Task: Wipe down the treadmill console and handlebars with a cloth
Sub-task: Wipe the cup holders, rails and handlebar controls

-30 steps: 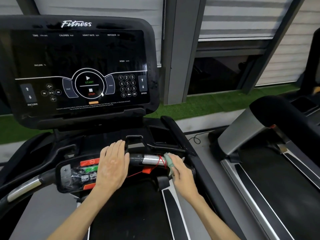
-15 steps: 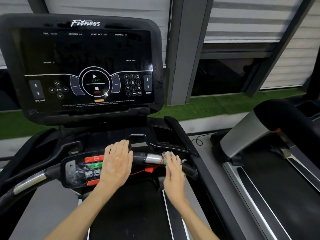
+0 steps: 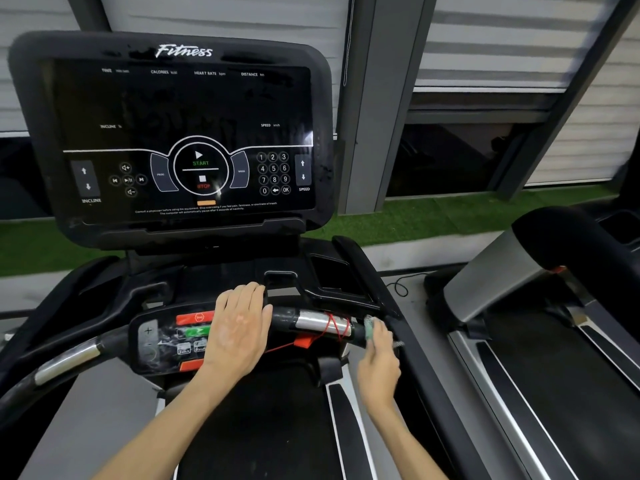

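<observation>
Black gloss covers the wide console (image 3: 183,133), which stands untouched above both hands. It is judged best wiped in long, overlapping strokes, with light pressure so the printed touch keys are not triggered.

Below it, the front handlebar (image 3: 294,318) is the part being cleaned. The stroke is best carried along the bar's length, with the cloth wrapped round as much of the tube as can be reached, so that the underside is not missed.

The left hand (image 3: 239,327) is laid flat on the button panel (image 3: 162,339), its fingers straight and released, gripping nothing. It appears to serve as a brace, and care is advised that the red and green buttons are not pressed.

The right hand (image 3: 379,362) is placed at the bar's right end, its fingers clenched round the cloth (image 3: 369,329), which is held against the black grip there. The red cord (image 3: 332,327) wound round the bar could be snagged and is best worked around.

The console is shaped as a rounded rectangle, hard and reflective. The handlebar is a tube, part matt black grip and part bright polished metal. The panel is shiny plastic, seemingly under crinkled clear film. The cloth is small, pale green, soft and bunched. The cord is thin and is ended by a red plastic clip (image 3: 304,341).
</observation>
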Motion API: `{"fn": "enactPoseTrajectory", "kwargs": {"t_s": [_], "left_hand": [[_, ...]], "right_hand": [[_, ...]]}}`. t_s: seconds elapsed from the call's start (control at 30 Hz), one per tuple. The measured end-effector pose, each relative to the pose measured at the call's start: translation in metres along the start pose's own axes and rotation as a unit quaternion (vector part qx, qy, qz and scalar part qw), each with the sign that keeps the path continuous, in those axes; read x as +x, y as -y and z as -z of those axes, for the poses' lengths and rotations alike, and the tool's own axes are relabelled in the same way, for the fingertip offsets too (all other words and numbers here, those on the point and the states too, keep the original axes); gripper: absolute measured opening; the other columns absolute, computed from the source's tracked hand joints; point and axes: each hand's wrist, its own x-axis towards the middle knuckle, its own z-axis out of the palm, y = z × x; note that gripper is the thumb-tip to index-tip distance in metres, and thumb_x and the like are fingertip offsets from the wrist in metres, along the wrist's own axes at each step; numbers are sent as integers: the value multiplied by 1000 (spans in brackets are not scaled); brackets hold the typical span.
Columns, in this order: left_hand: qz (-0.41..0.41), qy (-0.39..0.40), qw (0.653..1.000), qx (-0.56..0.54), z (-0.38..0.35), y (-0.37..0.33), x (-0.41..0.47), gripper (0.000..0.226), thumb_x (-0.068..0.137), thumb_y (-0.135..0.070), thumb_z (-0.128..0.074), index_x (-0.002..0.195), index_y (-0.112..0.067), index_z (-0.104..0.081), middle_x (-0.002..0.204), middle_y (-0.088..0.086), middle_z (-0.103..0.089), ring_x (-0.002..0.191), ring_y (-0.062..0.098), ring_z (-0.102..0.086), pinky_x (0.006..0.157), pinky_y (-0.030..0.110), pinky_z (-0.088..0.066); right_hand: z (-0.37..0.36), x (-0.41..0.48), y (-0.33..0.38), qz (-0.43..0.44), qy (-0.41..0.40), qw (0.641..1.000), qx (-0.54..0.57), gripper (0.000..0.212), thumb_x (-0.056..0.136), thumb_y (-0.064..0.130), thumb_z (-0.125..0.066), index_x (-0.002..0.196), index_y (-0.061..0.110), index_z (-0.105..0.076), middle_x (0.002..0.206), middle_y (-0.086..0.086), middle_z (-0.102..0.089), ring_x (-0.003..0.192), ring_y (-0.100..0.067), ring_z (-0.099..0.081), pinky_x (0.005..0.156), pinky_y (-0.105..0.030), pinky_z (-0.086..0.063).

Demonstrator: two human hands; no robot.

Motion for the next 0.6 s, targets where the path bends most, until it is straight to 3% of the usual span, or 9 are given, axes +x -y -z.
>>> {"fn": "enactPoseTrajectory", "kwargs": {"t_s": [0.13,0.23,0.33,0.4,0.5,0.6], "left_hand": [[1,6,1000,-2,0,0,-1,46,99,-31,-30,120,-2,-58,119,15,-61,112,30,-57,102,45,-41],[3,7,1000,-7,1,0,-1,46,98,-31,-29,121,-3,-58,120,14,-61,113,29,-57,102,44,-41],[3,7,1000,-9,1,1,-1,47,99,-31,-28,121,-3,-58,121,14,-61,112,29,-56,102,43,-41],[4,9,1000,-14,2,1,-2,46,99,-30,-28,120,-3,-59,120,13,-61,111,29,-57,101,43,-41],[5,5,1000,-18,4,0,-2,44,99,-28,-28,117,-4,-60,116,12,-62,107,29,-58,99,43,-42],[-2,4,1000,-9,4,-1,-1,41,98,-26,-29,115,-4,-60,113,12,-62,103,28,-58,98,44,-42]], "right_hand": [[-19,-10,45,169,64,983,-25,43,97,1,-51,137,15,-53,141,-2,-53,137,-22,-39,112,-39,-30],[-24,-6,50,225,119,966,-55,44,99,5,-48,140,20,-51,145,2,-48,141,-19,-33,117,-39,-20],[-5,9,26,208,167,964,-8,45,102,9,-41,141,31,-48,146,16,-44,141,-3,-29,117,-31,-18],[10,16,10,177,165,970,21,45,101,7,-41,137,31,-50,139,17,-50,134,0,-38,113,-24,-26],[21,23,-4,110,147,983,19,43,100,4,-42,130,32,-55,119,14,-61,114,-4,-56,91,-2,-34],[17,28,4,64,132,989,-4,34,100,7,-43,122,25,-61,105,14,-62,104,-13,-62,80,-10,-40]]}}
